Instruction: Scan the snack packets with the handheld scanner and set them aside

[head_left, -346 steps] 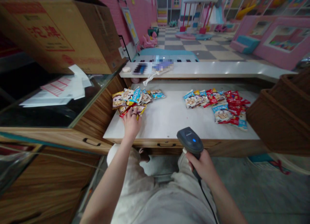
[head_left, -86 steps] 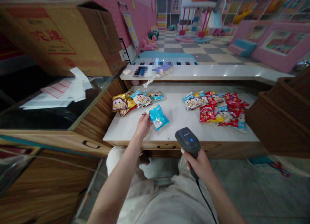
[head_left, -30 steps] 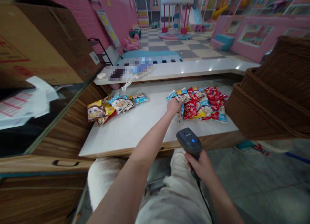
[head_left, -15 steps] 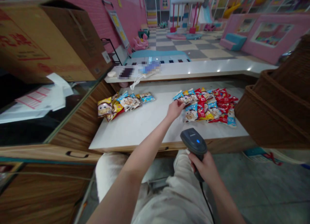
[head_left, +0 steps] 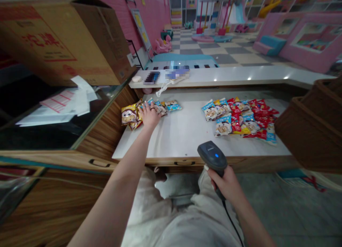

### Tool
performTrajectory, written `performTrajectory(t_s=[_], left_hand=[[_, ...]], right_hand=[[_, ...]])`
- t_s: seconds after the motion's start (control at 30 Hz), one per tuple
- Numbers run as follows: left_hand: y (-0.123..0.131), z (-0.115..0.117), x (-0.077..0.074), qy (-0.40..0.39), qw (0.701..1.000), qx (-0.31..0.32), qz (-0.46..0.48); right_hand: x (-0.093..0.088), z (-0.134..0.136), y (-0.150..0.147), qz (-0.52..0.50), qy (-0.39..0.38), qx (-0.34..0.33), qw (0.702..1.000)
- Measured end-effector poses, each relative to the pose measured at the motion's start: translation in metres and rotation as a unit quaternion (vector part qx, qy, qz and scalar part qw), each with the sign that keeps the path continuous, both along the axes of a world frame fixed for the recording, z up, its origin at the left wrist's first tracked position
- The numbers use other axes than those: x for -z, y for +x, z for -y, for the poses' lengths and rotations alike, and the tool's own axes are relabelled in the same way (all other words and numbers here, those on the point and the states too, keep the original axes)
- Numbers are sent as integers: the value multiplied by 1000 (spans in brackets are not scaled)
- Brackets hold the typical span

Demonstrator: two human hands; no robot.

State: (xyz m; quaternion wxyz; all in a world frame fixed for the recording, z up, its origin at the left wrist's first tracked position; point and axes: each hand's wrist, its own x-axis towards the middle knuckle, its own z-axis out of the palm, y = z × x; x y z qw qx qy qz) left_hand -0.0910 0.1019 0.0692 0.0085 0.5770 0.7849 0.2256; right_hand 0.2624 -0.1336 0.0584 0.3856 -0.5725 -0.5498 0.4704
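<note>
My left hand (head_left: 150, 116) rests with fingers spread over the left group of snack bags, covering part of a blue-and-white one. Beside it lie a yellow snack bag (head_left: 129, 114) with a cartoon face and a small blue snack bag (head_left: 173, 105). Low in front of the desk, my right hand (head_left: 226, 181) is wrapped round the handle of a dark barcode scanner (head_left: 213, 157), which shows a blue light and trails a black cable. On the right part of the desk is a bigger group of bags, with a blue-and-white snack bag (head_left: 223, 126) in front and red snack bags (head_left: 260, 110) farther right.
A large cardboard box (head_left: 61, 44) and white papers (head_left: 80, 97) sit on the left counter. Brown wicker baskets (head_left: 307, 133) stand at the right edge. Along the raised white ledge (head_left: 227, 75) lie a phone (head_left: 151, 77) and a white cable (head_left: 162, 87).
My left hand has moved from the right group of bags across to the left group, its fingers now spread. The scanner stays in my right hand. The view has turned slightly left.
</note>
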Motion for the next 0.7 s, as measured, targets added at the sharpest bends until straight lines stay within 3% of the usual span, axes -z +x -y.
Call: performTrajectory(t_s=[0.23,0.33,0.4,0.47,0.57,0.63,0.7], left_hand=[[0,3,-1,21,999,17,42],[7,14,-4,79,988,14,131],[16,27,-1,129,961,31,241],[30,43,7,175,901,44,395],[58,70,23,182,743,-1,644],[75,87,31,150,639,-35,754],[89,101,35,120,574,-45,809]], right_hand=[[-4,5,-7,2,6,3,1000],[-3,6,-7,3,6,5,1000],[0,6,-7,2,7,1,1000],[3,5,-9,-6,5,0,1000],[6,5,-13,-29,-20,-17,999],[4,5,-17,-43,-40,-26,998],[0,5,-22,-48,-50,-18,997]])
